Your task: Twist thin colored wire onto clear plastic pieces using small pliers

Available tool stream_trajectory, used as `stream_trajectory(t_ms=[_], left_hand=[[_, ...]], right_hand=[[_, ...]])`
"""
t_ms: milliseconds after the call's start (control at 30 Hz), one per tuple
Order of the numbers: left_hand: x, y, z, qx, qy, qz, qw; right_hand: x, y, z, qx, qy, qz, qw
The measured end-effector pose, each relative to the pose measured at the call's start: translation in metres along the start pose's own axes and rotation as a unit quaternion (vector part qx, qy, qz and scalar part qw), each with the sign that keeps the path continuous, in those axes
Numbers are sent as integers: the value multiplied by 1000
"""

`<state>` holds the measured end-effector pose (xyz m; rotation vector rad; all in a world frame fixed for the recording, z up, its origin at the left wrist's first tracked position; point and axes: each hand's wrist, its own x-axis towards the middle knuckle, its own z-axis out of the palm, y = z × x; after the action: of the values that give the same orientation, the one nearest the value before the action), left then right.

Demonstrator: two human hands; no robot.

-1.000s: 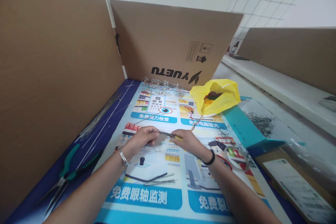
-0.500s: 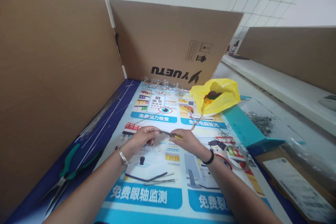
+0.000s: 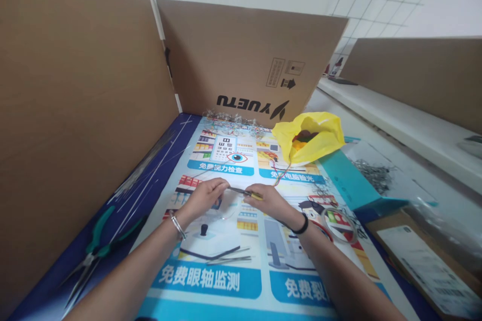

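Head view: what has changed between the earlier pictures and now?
The left hand has shifted slightly upward in the view, its fingertips by the tip of the yellow-handled tool. Nothing was visibly picked up or let go. The right hand keeps its grip on that tool; the green-handled pliers and yellow bag stayed put.

At the back, a cardboard panel (image 3: 203, 55) is stood upright (its printed YUETU is seen upside down) and is met at the left by another panel (image 3: 75, 110). A yellow bag (image 3: 327, 143) is opened at the mouth. At the right, a brown parcel (image 3: 406, 219) is faced with a white label (image 3: 422, 263).
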<state>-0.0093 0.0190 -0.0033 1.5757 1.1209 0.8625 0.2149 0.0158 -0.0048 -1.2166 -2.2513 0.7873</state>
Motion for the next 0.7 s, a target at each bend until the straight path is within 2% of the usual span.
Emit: stream_trajectory(t_ms=[200,300,533,700], left_hand=[[0,1,-1,59,44,30,997],[-1,4,1,56,52,39,996],[-2,6,4,33,23,23,999],[-2,2,4,-11,14,-2,1000]], right_hand=[[-1,2,-4,-11,5,-12,1000],[0,-2,0,4,34,9,999],[1,-11,21,63,72,45,994],[1,-10,27,120,82,55,988]])
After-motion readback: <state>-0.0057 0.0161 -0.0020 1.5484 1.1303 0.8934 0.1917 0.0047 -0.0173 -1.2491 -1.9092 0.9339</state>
